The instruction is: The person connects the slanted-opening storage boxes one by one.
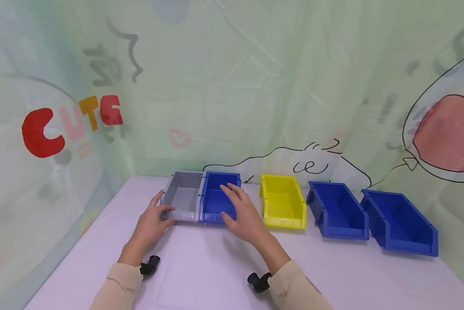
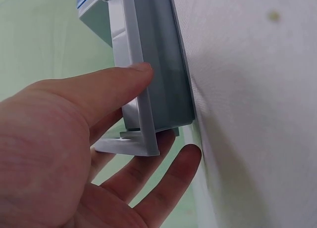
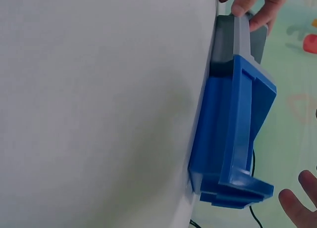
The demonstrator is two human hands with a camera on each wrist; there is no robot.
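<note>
A grey plastic storage bin (image 1: 183,215) stands at the back left of the table, its side against a blue bin (image 1: 211,215). With my left hand (image 1: 150,224) I hold the grey bin by its front left corner. In the left wrist view the thumb (image 2: 111,87) presses on its front rim, while the fingers bend around its side. My right hand (image 1: 246,217) hovers over the right part of the blue bin, fingers spread and holding nothing. The right wrist view shows its fingertips (image 3: 292,205) apart from that bin. Part of the blue bin's right side is hidden behind this hand.
To the right along the back stand a yellow bin (image 1: 282,222) and two more blue bins (image 1: 344,232), angled outward. A white cloth covers the table (image 1: 201,275). Behind hangs a printed curtain (image 1: 224,107). Black wrist cameras (image 1: 258,283) stick out beside both sleeves.
</note>
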